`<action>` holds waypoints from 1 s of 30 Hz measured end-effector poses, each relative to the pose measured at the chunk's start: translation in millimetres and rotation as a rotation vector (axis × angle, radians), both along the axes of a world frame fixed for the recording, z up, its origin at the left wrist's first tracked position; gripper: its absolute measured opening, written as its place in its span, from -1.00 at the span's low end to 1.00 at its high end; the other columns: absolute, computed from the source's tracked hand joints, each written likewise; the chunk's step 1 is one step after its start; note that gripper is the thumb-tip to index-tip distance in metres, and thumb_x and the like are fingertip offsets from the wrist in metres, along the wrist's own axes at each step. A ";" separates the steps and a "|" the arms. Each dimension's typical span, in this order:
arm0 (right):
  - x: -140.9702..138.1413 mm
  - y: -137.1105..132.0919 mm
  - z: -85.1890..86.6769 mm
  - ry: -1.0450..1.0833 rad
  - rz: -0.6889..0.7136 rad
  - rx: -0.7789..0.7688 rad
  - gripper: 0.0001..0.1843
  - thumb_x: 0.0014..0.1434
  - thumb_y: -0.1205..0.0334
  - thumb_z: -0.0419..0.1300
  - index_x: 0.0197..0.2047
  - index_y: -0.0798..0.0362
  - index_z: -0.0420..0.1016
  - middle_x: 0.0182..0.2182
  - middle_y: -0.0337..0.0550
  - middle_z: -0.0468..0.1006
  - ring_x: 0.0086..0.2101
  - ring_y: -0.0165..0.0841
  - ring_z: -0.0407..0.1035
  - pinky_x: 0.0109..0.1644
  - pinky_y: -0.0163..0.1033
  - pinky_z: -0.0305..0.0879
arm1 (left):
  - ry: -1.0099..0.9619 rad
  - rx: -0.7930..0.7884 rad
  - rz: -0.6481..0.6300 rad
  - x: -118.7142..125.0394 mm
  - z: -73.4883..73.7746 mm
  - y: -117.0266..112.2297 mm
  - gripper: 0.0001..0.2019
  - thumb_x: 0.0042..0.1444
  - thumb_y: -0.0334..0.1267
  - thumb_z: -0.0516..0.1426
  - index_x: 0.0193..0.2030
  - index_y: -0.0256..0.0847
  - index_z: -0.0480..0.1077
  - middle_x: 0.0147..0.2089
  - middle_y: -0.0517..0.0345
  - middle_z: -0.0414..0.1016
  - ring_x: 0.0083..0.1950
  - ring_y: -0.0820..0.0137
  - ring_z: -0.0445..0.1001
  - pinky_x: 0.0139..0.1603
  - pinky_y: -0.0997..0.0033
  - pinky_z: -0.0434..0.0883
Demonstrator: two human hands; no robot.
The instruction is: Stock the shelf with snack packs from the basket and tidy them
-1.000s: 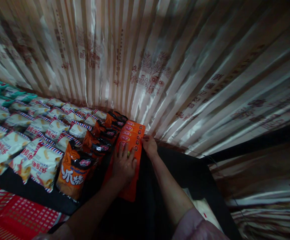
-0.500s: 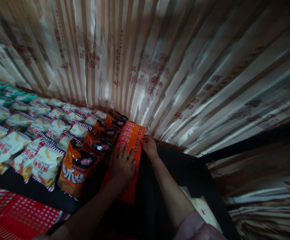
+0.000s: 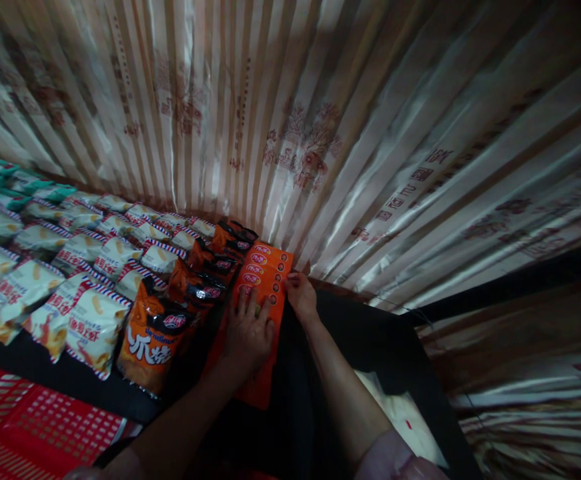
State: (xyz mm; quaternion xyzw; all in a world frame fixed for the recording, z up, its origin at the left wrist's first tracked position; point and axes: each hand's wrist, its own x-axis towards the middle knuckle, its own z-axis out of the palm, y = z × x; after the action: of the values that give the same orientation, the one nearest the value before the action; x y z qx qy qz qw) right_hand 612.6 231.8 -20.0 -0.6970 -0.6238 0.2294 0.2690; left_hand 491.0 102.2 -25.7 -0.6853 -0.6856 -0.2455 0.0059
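Note:
A row of flat orange packets (image 3: 265, 273) lies overlapped on a dark surface against a curtain. My left hand (image 3: 247, 331) rests flat on top of the row, fingers spread. My right hand (image 3: 300, 294) touches the row's right edge, its fingers curled against the packets. To the left stands a line of orange-and-black snack bags (image 3: 151, 340), the nearest one just beside my left wrist.
Rows of white snack bags with striped edges (image 3: 77, 280) fill the left, with green-topped bags (image 3: 0, 177) behind. A striped satin curtain (image 3: 320, 120) hangs at the back. A red basket (image 3: 30, 433) sits at lower left; a dark surface (image 3: 370, 333) extends right.

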 end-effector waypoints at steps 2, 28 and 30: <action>0.0 -4.2 -0.2 0.004 0.017 0.026 -0.85 0.12 0.30 0.08 -0.21 -0.01 0.39 -0.30 -0.23 0.56 -0.30 -0.41 0.45 -0.15 -0.31 0.31 | -0.010 -0.004 -0.002 -0.4 -0.4 0.3 -0.54 0.19 -0.06 -0.01 0.23 -0.03 0.25 0.32 -0.02 0.17 0.35 0.04 0.05 0.28 -0.11 0.05; -51.8 -5.4 6.3 -0.119 0.450 0.365 -0.60 0.25 0.24 -0.05 0.06 0.10 0.44 0.16 0.03 0.34 0.23 -0.25 0.08 0.30 0.01 -0.02 | 0.001 -0.010 -0.010 0.3 4.1 -0.9 -0.60 0.20 -0.09 -0.01 0.15 -0.09 0.34 0.30 -0.03 0.21 0.35 0.02 0.04 0.28 -0.13 0.07; -42.1 -14.0 6.3 -0.053 0.372 0.393 -0.59 0.25 0.24 -0.10 0.04 0.13 0.45 0.14 0.05 0.37 0.19 -0.26 0.15 0.28 -0.03 0.04 | 0.000 -0.010 -0.009 0.1 3.6 -0.6 -0.58 0.19 -0.08 0.01 0.17 -0.08 0.32 0.31 -0.01 0.19 0.35 0.02 0.05 0.28 -0.12 0.07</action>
State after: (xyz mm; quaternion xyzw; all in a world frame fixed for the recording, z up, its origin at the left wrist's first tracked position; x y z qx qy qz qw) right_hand 570.5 217.7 -13.7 -0.5104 -0.7806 0.1313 0.3360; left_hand 491.1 101.6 -22.1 -0.6884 -0.6837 -0.2422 0.0014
